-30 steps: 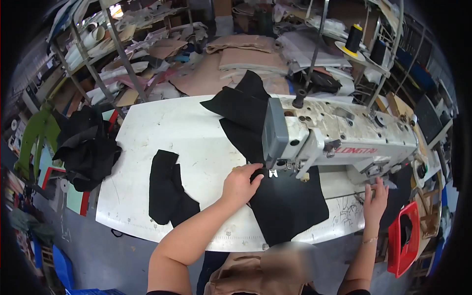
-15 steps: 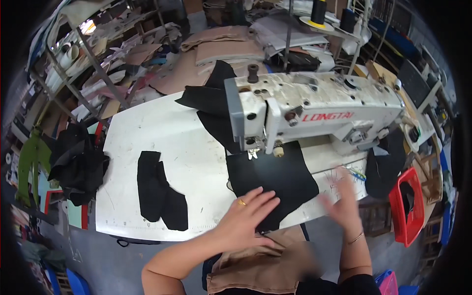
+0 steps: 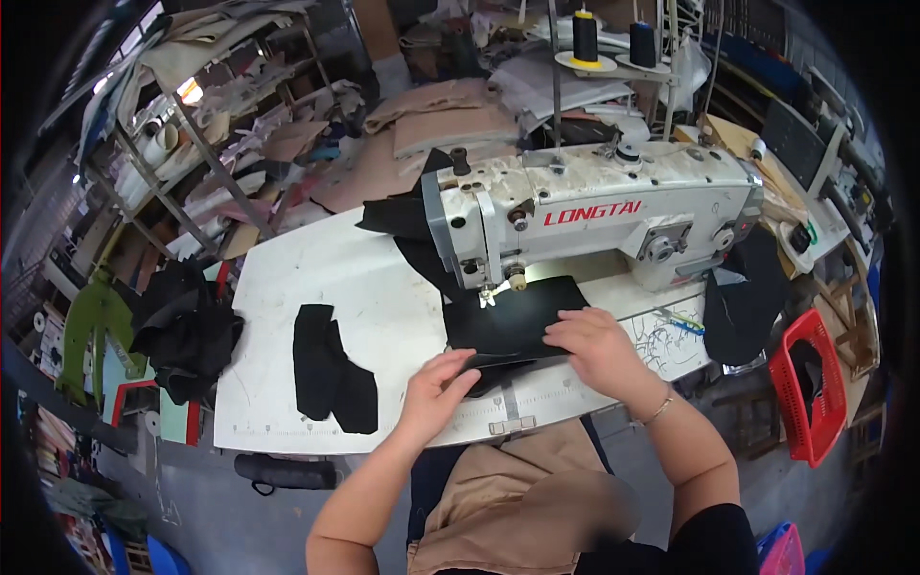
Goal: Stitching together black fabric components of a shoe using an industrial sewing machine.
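A black fabric piece (image 3: 513,316) lies under the needle area of a white sewing machine (image 3: 613,206), its near edge raised and folded over. The left corner of that edge is pinched between the thumb and fingers of my left hand (image 3: 436,395). At the right corner, my right hand (image 3: 604,353) grips the same fabric with bent fingers; its thumb is partly hidden. The presser foot (image 3: 490,294) stands just beyond the fabric's middle. Further black pieces (image 3: 407,218) lie behind and left of the machine head.
Two overlapping black cut pieces (image 3: 331,372) rest on the white table (image 3: 264,287) at left. Beyond its left edge hangs a black fabric heap (image 3: 187,331). A red basket (image 3: 810,388) stands at right, near a pen (image 3: 682,323) on the tabletop. Thread cones (image 3: 585,38) stand behind.
My right hand has moved left onto the fabric and holds its edge. My left hand has shifted left and pinches the other corner. The fabric's near part, flat before, is now folded up.
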`<state>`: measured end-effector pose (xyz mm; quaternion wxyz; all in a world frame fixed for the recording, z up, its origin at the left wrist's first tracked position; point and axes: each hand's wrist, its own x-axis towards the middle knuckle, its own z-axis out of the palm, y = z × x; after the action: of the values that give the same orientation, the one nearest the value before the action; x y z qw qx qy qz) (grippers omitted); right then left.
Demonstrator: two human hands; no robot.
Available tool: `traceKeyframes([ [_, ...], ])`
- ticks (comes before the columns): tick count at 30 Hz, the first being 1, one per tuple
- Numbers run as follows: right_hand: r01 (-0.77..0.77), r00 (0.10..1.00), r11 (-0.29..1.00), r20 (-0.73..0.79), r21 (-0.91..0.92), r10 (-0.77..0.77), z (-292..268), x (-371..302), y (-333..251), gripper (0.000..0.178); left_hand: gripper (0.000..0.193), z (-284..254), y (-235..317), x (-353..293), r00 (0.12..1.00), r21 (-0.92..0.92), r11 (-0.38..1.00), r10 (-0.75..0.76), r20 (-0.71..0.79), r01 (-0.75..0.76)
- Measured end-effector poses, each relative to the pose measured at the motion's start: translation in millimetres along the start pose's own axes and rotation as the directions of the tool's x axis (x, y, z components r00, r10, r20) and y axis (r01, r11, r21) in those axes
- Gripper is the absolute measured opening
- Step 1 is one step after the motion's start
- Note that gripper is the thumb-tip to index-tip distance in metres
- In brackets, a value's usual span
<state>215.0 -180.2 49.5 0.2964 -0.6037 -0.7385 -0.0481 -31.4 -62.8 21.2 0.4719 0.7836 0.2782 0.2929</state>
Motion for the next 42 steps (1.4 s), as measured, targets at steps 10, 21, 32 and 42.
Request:
traceKeyframes([
  [10,0.018,0.998,0.966,-0.058,-0.260,-0.035,10.4,-17.3,-6.8,0.065,0.067,45.3,26.6,-15.7,0.959,0.180,0.948,0.278,-0.062,-0.263],
  [21,-0.183,0.755,0.406,-0.137,0.895,0.641,38.3,-1.6,16.8,0.027,0.017,13.9,21.3,2.4,0.948,-0.020,1.000,-0.021,-0.317,0.016],
  [32,-0.163,0.961,0.957,-0.182,0.240,0.209,15.3,-14.9,-15.2,0.049,0.078,46.3,21.7,22.3,0.922,-0.852,0.406,-0.333,0.198,0.330],
  [42,0.101,0.994,0.995,-0.031,-0.006,-0.101,62.0,-35.1,-46.6,0.048,0.100,20.6,22.4,-10.5,0.895,0.497,0.842,0.372,-0.247,-0.212],
])
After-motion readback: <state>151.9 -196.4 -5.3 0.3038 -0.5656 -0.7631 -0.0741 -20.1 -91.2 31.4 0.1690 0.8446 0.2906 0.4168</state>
